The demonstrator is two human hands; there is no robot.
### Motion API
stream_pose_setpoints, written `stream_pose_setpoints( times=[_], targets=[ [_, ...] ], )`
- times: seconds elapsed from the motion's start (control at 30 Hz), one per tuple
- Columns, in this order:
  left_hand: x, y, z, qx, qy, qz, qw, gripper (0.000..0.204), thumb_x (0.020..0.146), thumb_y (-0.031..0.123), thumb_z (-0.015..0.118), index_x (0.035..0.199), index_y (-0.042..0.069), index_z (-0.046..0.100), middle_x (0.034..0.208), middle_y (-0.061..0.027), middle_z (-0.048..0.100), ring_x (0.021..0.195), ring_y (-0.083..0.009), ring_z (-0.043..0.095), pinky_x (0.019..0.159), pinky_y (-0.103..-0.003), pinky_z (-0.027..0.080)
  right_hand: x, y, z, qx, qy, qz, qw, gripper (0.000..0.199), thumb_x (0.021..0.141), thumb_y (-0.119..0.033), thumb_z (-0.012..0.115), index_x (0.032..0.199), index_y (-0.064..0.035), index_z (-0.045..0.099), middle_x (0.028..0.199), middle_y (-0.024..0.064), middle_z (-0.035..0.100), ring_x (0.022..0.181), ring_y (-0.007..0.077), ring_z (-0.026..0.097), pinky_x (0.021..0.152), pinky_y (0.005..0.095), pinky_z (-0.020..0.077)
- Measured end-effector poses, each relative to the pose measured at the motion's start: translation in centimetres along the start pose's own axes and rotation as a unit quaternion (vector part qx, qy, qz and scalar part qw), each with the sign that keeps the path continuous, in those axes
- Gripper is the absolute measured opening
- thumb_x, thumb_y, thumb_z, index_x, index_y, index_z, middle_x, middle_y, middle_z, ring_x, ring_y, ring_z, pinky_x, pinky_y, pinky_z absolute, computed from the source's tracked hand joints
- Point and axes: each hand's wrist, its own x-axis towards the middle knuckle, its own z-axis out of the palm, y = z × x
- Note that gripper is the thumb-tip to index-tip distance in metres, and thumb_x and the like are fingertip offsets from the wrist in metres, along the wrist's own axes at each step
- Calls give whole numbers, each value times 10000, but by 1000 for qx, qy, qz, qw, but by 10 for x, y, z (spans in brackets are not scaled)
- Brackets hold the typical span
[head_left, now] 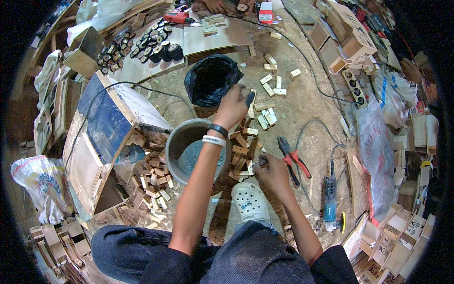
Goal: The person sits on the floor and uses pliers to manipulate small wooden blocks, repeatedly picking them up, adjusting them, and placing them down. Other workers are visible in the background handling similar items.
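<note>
Head view: left hand [230,108] is partly curled, just beside the right edge of an open black bag [193,90]; its fingers overlap a pale wood piece [251,111], but whether they grip it cannot be told. Right hand [274,176] has its fingers drawn together near the end of a wood block [250,167]; dark material shows at the fingertips, and a grip on anything cannot be confirmed. Progress, by judgement: partway through handling the small blocks. Pale blocks [268,89], some with visible holes, lie loose on the floor beyond the left hand; these look further worked. Browner blocks [240,150] are piled between the hands, right of the bucket, and probably remain to be done. Grey bucket [169,154], under the left forearm, contains thin bluish strands; bag interior too dark to read. Another heap of blocks [152,191] lies left of the bucket. Red-handled pliers [299,163] rest right of the right hand, a blue power tool [330,201] farther right. Farther out: dark round spools [161,49], red drill [178,18], and a co-worker's hand [216,6] at the top edge.
</note>
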Motion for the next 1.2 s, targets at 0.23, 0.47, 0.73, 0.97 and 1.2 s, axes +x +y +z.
stream_pose_setpoints(
  times=[0.23, 0.47, 0.73, 0.97, 1.2],
  targets=[
    [-43, -14, 15, 61, -101, -49, 992, 329, 931, 242, 658, 1129, -18, 700, 1056, -261, 710, 998, -398, 684, 885, -433, 519, 6, -4, 14, -46, -36, -23, 998, 312, 754, -190, 785, 937, 39, 681, 835, 239, 705, 790, 418, 689, 687, 479, 528],
    [-44, 8, 19, 108, -224, -22, 968, 397, 939, 300, 685, 1175, -18, 692, 1094, -227, 720, 975, -322, 697, 867, -402, 526, 13, -20, -30, 63, 124, 41, 989, 348, 755, -86, 786, 1071, 37, 708, 763, 107, 698, 668, 123, 609, 635, 299, 497],
    [-61, 28, 77, -263, -113, -4, 958, 223, 1024, 171, 580, 1202, 39, 601, 1022, -47, 668, 884, -152, 631, 786, -301, 526, 32, -33, -55, 279, 214, -49, 935, 453, 870, -48, 745, 1286, 30, 585, 1032, 133, 732, 848, 162, 715, 756, 287, 576],
    [-47, 8, 25, -453, -98, -89, 881, 416, 849, 314, 825, 1107, 97, 580, 928, 20, 609, 782, -92, 585, 689, -249, 494, -14, 29, -63, -279, 47, 91, 955, 734, 795, -193, 831, 1410, -39, 461, 1167, 209, 619, 1071, 390, 613, 886, 488, 499],
    [-46, 28, 4, -407, -87, -67, 907, 255, 972, 205, 711, 1129, 25, 622, 951, -1, 668, 792, -73, 621, 690, -240, 516, -22, 64, -42, -168, 124, 31, 978, 620, 839, -167, 756, 1380, -6, 499, 1089, 172, 628, 982, 325, 640, 813, 406, 505]
  ],
)
